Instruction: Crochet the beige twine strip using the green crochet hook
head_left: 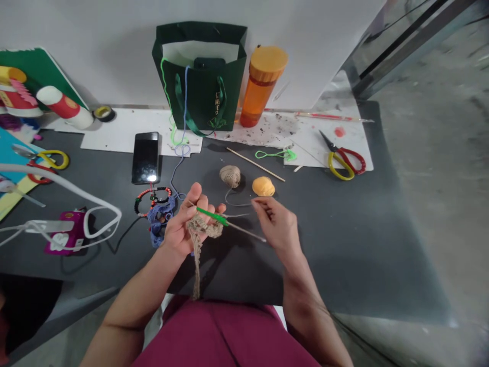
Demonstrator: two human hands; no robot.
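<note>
A hand can pass over the dark worktop (344, 244) at the right of the frame, past the right hand (275, 225). Ahead, a twine ball (229, 176) and an orange lump (263, 186) stand in the way; left of the left hand (181, 229), a blue crochet piece (160, 221) and a beaded ring (153, 199) block the path — a phone (145, 158) sits just beyond.

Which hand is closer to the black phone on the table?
Left. The left hand sits below and to the right of the phone, not touching it; the right hand is farther off, to the right of the left hand.
</note>
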